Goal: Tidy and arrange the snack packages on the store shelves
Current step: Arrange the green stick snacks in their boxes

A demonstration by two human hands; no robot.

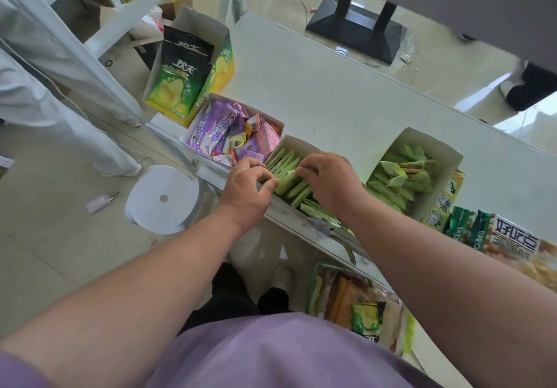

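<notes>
A row of flat green snack packets stands on edge in an open cardboard box at the front of the white shelf. My left hand pinches the near packets from the left side. My right hand presses its fingers on the same packets from the right. Several more green packets lie flat at the box's front edge, partly under my right wrist.
Left of it a box of purple and pink packets, then a box of green-and-black chip bags. Right, another box of green packets and biscuit packs. Lower shelf holds bagged snacks. A white stool stands on the floor.
</notes>
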